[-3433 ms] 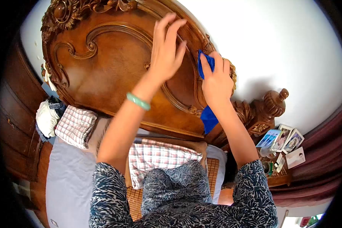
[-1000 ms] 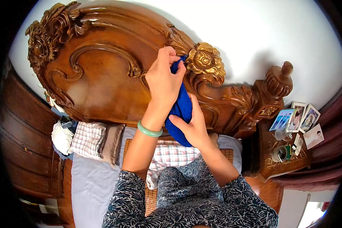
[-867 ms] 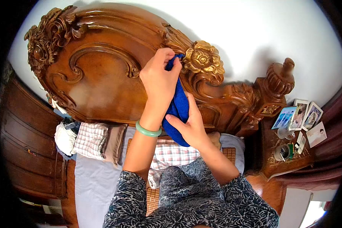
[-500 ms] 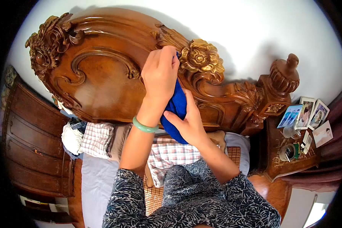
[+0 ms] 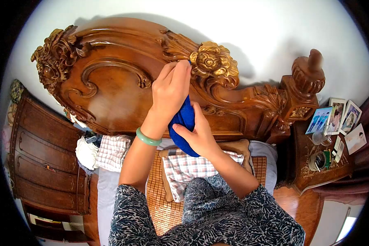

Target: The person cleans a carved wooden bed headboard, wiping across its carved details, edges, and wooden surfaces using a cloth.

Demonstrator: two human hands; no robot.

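A bunched blue cloth (image 5: 181,130) is stretched between my two hands in front of the carved wooden headboard (image 5: 110,90). My left hand (image 5: 171,88), below the gilded carved flower (image 5: 211,64), is closed around the cloth's upper end; only a sliver of blue shows past its fingers. A pale green bangle (image 5: 148,137) circles that wrist. Lower down, my right hand (image 5: 197,133) grips the cloth's fuller part, thumb across the front. Whether the cloth touches the headboard I cannot tell.
Below my hands are a plaid pillow (image 5: 188,167) and a woven mat (image 5: 162,205) on the bed. Folded plaid fabric (image 5: 113,152) lies at left. A nightstand (image 5: 315,178) at right holds photos, a glass cup and an ashtray. A wooden dresser (image 5: 45,156) stands far left.
Both hands and the cloth sit slightly lower and further left in the view, still gripping. The camera view has shifted a little, with more of the woven mat showing.
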